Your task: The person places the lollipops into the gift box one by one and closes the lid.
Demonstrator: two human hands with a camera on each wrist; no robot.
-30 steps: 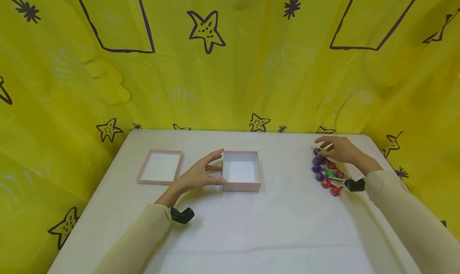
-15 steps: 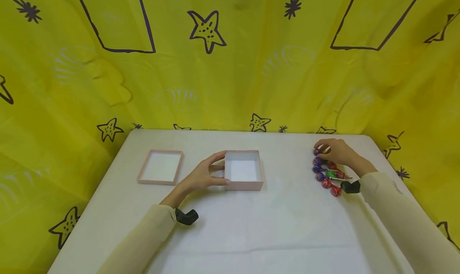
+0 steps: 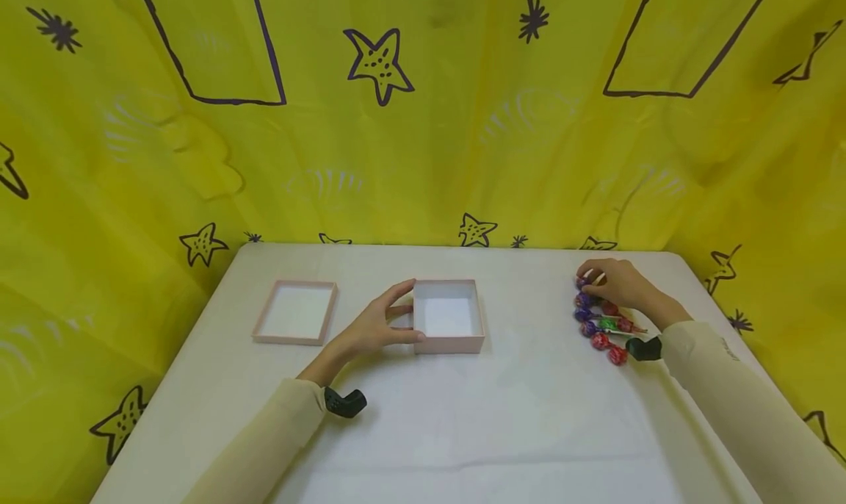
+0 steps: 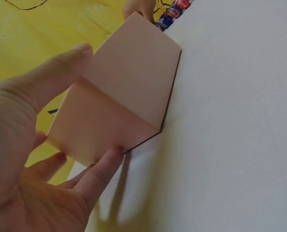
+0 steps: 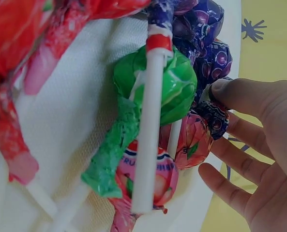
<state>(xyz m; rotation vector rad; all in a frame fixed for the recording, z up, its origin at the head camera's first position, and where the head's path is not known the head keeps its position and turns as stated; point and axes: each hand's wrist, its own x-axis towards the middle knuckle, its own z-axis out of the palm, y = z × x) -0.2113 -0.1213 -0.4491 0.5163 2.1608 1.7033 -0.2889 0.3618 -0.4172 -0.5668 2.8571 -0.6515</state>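
A pink square box [image 3: 449, 345] with a white inside stands uncovered at mid table. My left hand [image 3: 371, 326] holds it at its left side, thumb by the front corner and fingers along the wall. In the left wrist view, fingertips touch the pink side of the box [image 4: 133, 72]. At the right, my right hand [image 3: 620, 282] pinches the rearmost purple-wrapped lollipop, its thumb on the dark wrapper [image 5: 216, 116] in the right wrist view. Other lollipops lie together in front of it, among them a green one [image 5: 177, 92] and a red one [image 3: 617, 355].
A shallow pink-rimmed lid [image 3: 287, 339] lies inside up, left of the box. The table [image 3: 515, 416] has a white cover. Behind and at both sides hangs a yellow curtain [image 3: 423, 159] with starfish drawings. Each wrist carries a dark camera mount [image 3: 345, 402].
The left hand and the box have shifted slightly right. The right hand has come down, and its thumb and fingers have closed on the rearmost purple lollipop.
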